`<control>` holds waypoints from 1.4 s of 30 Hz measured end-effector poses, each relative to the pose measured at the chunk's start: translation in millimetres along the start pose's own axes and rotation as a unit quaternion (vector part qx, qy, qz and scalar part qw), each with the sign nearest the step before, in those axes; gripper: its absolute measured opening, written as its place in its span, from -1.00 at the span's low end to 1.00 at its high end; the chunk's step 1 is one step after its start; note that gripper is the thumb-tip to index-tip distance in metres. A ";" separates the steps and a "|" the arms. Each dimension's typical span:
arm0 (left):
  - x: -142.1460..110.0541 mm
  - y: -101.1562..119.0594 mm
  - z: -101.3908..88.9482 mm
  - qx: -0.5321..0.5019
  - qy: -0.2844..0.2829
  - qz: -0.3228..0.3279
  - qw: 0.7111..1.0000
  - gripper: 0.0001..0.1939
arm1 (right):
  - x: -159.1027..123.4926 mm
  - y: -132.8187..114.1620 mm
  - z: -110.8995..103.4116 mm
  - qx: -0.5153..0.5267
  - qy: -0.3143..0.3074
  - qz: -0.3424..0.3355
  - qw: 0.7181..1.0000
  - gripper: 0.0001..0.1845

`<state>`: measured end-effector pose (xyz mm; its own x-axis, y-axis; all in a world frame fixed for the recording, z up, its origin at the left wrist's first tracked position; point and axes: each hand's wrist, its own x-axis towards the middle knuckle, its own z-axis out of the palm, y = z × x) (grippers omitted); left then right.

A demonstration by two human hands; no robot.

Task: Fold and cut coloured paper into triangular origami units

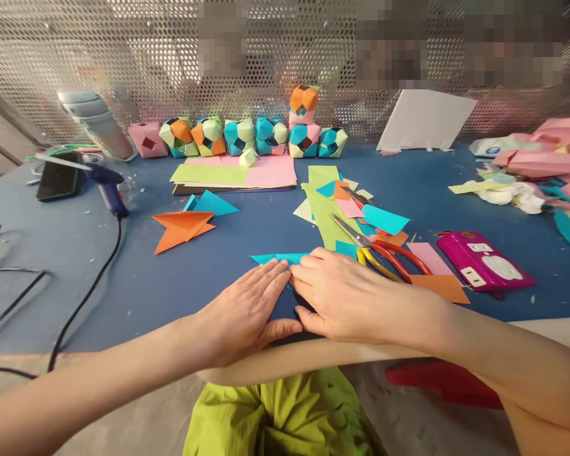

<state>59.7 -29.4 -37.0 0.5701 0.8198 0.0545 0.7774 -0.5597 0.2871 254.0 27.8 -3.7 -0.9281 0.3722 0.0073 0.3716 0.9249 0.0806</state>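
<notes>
Both hands lie flat on a turquoise paper piece [278, 258] near the front edge of the blue table [171, 278]. My left hand [244, 313] rests palm down with fingers stretched out over the paper's left part. My right hand [346, 294] presses beside it, fingertips touching those of the left hand. Most of the paper is hidden under the hands; only its far pointed edge shows.
Red-and-yellow scissors [375, 250] lie just right of my right hand, with a magenta device [484, 261] beyond. Folded orange and turquoise pieces [183, 228], a paper stack [237, 174], a row of paper cubes [247, 136], and a blue glue gun [107, 183] with cord sit farther back.
</notes>
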 end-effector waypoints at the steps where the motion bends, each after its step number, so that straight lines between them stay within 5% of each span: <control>1: 0.0 -2.5 -0.6 0.005 -0.004 0.004 1.000 -0.16 | -0.7 -0.5 1.0 0.000 0.004 0.000 1.000 -0.76; 14: -22.8 -14.4 2.6 0.129 0.074 -0.024 0.989 -0.31 | -4.0 -1.1 11.1 -0.047 0.050 -0.015 0.998 -0.71; 20: -3.5 -10.3 -12.1 0.167 0.087 -0.014 0.982 -0.44 | -7.9 -6.5 15.9 -0.073 0.071 -0.010 0.995 -0.65; 27: 18.0 7.7 -11.7 0.286 0.031 -0.033 0.957 -0.51 | -15.9 -15.6 26.2 -0.125 0.093 -0.020 0.988 -0.57; 36: 12.7 16.0 1.1 0.306 0.086 -0.064 0.946 -0.53 | -5.5 10.4 -22.4 0.036 -0.030 0.023 0.999 -0.73; 39: 10.2 17.6 3.7 0.285 0.094 -0.074 0.951 -0.48 | 8.2 16.5 -21.5 0.074 0.053 0.051 0.995 -0.73; 42: 8.2 17.4 6.9 0.268 0.109 -0.078 0.954 -0.48 | 21.2 15.3 0.8 0.132 0.115 0.001 0.984 -0.50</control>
<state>79.7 -33.3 -38.2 0.4128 0.8715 0.2646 0.9059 -0.3628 -0.2183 240.0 49.9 -3.1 -0.8966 0.3747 0.2359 0.3381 0.9234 -0.1816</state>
